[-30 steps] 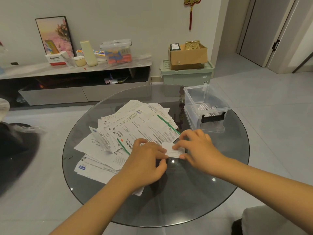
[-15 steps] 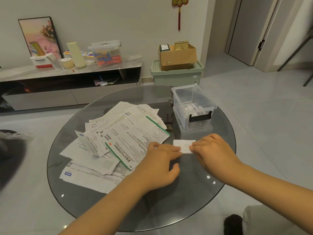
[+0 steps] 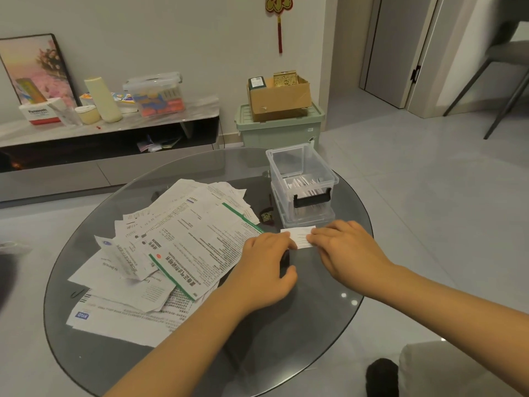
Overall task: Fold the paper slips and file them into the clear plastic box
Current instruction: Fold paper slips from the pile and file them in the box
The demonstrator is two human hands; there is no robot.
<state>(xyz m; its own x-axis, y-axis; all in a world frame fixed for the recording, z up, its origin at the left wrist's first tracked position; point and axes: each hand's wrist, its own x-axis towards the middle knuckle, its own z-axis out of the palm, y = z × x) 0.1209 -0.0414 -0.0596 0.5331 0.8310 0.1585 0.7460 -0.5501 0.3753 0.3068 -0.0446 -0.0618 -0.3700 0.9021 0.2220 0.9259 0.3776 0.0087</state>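
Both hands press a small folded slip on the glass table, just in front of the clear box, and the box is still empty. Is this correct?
Not quite: the clear box is not empty; the head view shows folded slips inside. The rest holds: left hand and right hand press the small slip on the glass table.

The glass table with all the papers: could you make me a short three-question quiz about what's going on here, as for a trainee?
1. True or false: the clear plastic box already holds some folded slips.
2. Where does the small white slip lie? A) inside the box B) on the glass table between both hands C) on the floor
3. Fill in: the pile of unfolded papers lies on the person's ____ side.

Key: 1 true. 2 B; the left hand and right hand both touch the slip's ends. 3 left.
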